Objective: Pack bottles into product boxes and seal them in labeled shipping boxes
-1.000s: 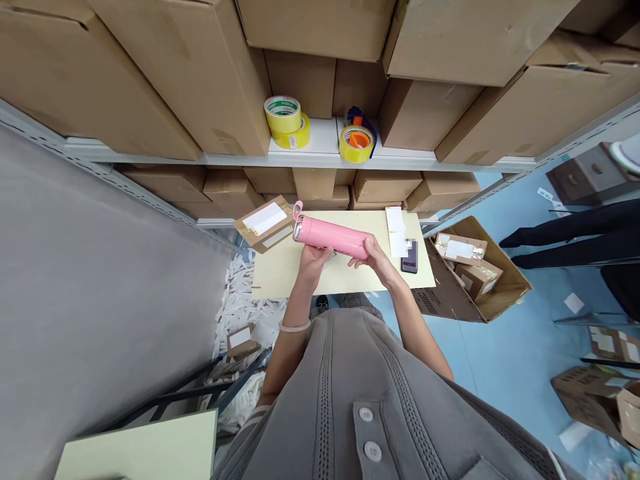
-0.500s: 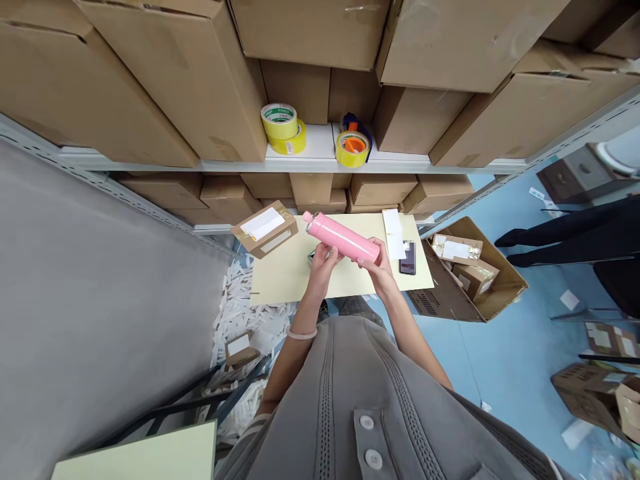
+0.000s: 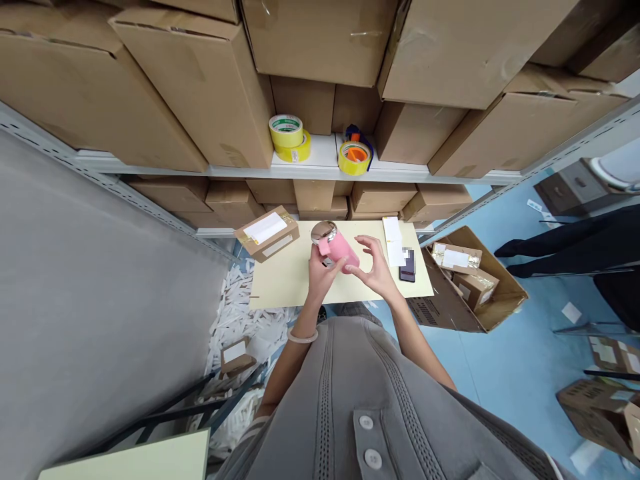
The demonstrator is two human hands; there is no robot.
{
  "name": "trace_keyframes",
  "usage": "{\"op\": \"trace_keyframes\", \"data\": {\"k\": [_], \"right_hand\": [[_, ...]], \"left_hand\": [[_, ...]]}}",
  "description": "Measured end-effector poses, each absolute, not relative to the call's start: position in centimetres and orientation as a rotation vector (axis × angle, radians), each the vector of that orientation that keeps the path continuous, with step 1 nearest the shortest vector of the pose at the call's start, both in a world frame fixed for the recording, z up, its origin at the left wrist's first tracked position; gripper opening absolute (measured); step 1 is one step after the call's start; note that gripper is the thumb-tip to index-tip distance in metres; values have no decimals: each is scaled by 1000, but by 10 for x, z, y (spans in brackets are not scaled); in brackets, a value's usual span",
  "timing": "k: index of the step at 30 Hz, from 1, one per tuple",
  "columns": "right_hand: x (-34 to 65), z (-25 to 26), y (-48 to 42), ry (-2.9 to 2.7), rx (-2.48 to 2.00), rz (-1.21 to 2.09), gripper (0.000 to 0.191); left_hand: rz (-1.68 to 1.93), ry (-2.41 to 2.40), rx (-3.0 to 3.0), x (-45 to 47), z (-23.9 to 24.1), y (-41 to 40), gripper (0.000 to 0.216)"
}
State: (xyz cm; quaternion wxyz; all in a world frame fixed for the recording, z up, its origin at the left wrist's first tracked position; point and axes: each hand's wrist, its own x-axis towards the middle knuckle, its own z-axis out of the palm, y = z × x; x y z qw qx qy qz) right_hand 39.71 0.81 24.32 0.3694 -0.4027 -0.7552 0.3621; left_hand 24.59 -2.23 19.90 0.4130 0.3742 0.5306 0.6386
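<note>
While the left hand [image 3: 320, 275] curls its fingers around a tilted pink bottle [image 3: 346, 252] at the frame's centre, I see the right hand [image 3: 379, 275] spread wide, thumb beside the bottle's lower end. Right of centre, a phone [image 3: 407, 272] lies on the pale table [image 3: 283, 287].

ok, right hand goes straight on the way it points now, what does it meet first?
Most likely the pink bottle, held in the left hand: the right hand points up-left in the picture, toward it. Depth is unclear; its thumb may be touching the bottle.
</note>
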Motion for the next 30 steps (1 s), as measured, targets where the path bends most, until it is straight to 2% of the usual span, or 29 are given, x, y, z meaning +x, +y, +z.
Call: {"op": "trace_keyframes", "data": {"k": [6, 12, 16, 19, 23, 30], "right_hand": [[387, 282, 2, -1960, -1018, 730, 77], [388, 278, 4, -1688, -1042, 844, 57], [389, 266, 10, -1382, -1062, 1000, 54], [394, 256, 18, -1090, -1099, 1134, 51], [403, 247, 25, -769, -1064, 1327, 40], [406, 240, 22, -578, -1056, 1457, 32]], "left_hand": [[1576, 1776, 1532, 248, 216, -26, 57], [1378, 2010, 1913, 243, 228, -29, 52], [1291, 1965, 2043, 242, 236, -30, 56], [1295, 1938, 2019, 237, 243, -33, 61], [1471, 1850, 1769, 224, 245, -35, 66], [1619, 1494, 1432, 222, 239, -37, 69]]}}
